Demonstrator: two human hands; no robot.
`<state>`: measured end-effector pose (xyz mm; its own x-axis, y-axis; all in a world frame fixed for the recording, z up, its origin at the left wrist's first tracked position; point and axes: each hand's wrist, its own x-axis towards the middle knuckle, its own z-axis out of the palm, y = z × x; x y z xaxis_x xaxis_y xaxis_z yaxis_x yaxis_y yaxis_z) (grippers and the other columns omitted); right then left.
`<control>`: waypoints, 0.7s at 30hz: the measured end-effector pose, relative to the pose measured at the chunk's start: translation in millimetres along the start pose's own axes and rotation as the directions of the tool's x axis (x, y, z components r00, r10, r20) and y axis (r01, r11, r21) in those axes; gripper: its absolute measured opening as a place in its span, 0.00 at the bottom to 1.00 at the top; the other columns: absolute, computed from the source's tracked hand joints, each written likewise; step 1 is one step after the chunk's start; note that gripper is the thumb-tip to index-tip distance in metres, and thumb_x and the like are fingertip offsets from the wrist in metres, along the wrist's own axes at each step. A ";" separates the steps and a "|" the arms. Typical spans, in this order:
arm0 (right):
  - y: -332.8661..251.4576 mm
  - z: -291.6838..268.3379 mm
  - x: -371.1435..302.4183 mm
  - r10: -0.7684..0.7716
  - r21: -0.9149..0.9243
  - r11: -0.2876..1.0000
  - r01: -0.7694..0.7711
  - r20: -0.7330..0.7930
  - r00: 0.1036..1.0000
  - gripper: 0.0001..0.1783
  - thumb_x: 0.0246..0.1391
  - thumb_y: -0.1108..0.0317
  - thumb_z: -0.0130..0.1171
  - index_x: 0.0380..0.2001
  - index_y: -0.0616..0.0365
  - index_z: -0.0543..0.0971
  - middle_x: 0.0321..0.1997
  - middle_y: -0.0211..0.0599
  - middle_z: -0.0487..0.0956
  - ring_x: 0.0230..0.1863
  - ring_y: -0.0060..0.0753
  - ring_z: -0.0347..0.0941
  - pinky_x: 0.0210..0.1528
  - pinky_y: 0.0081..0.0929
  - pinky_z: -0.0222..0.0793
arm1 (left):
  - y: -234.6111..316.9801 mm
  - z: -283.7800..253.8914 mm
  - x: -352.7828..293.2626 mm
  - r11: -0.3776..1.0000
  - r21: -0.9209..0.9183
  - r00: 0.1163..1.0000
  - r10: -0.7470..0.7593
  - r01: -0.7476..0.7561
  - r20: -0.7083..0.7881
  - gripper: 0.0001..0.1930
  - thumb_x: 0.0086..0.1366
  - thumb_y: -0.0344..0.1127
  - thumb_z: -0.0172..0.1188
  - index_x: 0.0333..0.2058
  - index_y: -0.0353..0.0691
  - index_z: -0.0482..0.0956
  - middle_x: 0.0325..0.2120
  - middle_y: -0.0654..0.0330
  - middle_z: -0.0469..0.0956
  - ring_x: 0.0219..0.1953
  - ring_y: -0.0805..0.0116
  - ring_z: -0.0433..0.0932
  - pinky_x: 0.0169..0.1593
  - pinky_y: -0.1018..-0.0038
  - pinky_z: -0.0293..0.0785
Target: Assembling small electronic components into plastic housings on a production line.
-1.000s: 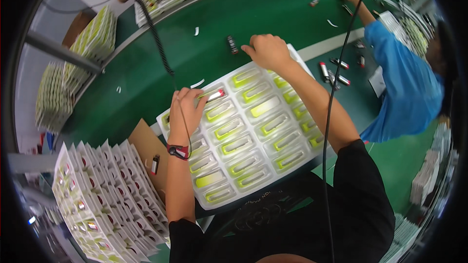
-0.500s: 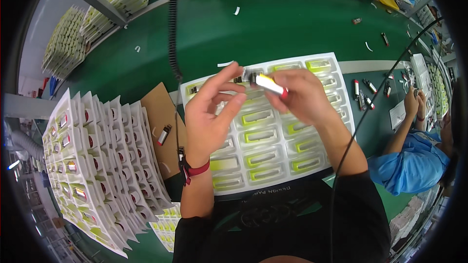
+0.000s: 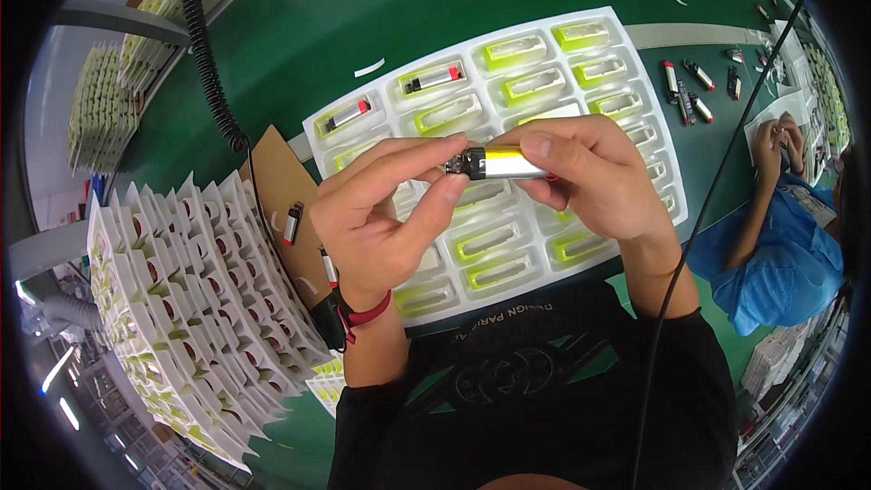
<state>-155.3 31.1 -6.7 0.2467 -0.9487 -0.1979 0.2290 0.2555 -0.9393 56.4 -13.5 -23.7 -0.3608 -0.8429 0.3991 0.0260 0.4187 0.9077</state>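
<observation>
A silver cylindrical battery assembly [image 3: 510, 161] with a black end lies level between my hands, above a white moulded tray [image 3: 474, 56]. My right hand [image 3: 599, 177] grips its silver body between thumb and fingers, hiding its right end. With thumb and fingertips, my left hand [image 3: 376, 213] pinches the black end, where small parts show too finely to make out. Two similar silver pieces with red ends, a nearer-left one [image 3: 347, 115] and another [image 3: 434, 80], rest in the tray's far-left pockets. Other visible pockets hold yellow-green liners, partly hidden by my hands.
Stacked filled trays [image 3: 204, 290] rise at the left beside a brown cardboard sheet [image 3: 272, 159]. A coiled black cable [image 3: 209, 63] hangs there. Several loose battery pieces [image 3: 671, 77] lie right on the green bench. A co-worker in a blue garment [image 3: 771, 281] works at the far right.
My left fingers have closed on the black end of the battery assembly, which now lies more level. The view has shifted, bringing the tray's far-left pockets into sight.
</observation>
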 end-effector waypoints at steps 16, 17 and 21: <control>23.8 -3.9 -8.6 -0.240 0.125 0.962 0.243 -0.040 0.970 0.21 0.63 0.70 0.58 0.58 0.62 0.75 0.34 0.32 0.81 0.34 0.19 0.75 0.38 0.20 0.71 | -0.2 9.6 -3.4 0.977 -0.037 0.968 -0.212 0.209 -0.134 0.11 0.59 0.17 0.63 0.42 0.25 0.80 0.32 0.55 0.82 0.31 0.72 0.83 0.38 0.78 0.79; 28.2 -3.6 -10.3 -0.250 0.113 0.960 0.255 -0.061 0.966 0.22 0.63 0.71 0.58 0.59 0.63 0.74 0.34 0.32 0.80 0.35 0.19 0.75 0.39 0.19 0.71 | -1.0 10.3 -3.3 0.972 -0.061 0.965 -0.232 0.226 -0.125 0.11 0.59 0.17 0.63 0.42 0.25 0.80 0.32 0.55 0.82 0.31 0.71 0.83 0.38 0.78 0.79; 29.4 -8.1 -15.0 -0.197 0.054 0.978 0.203 -0.100 0.975 0.25 0.60 0.77 0.59 0.61 0.63 0.73 0.33 0.30 0.78 0.35 0.18 0.74 0.41 0.18 0.71 | -4.2 13.9 -3.3 0.940 -0.202 0.951 -0.297 0.276 -0.082 0.13 0.59 0.18 0.64 0.44 0.26 0.80 0.33 0.56 0.82 0.31 0.73 0.82 0.37 0.80 0.77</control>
<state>-160.0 51.3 -33.6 0.1017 -0.9942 -0.0354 0.3253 0.0669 -0.9433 44.5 -7.7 -30.6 -0.2744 -0.9540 0.1204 0.1135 0.0922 0.9892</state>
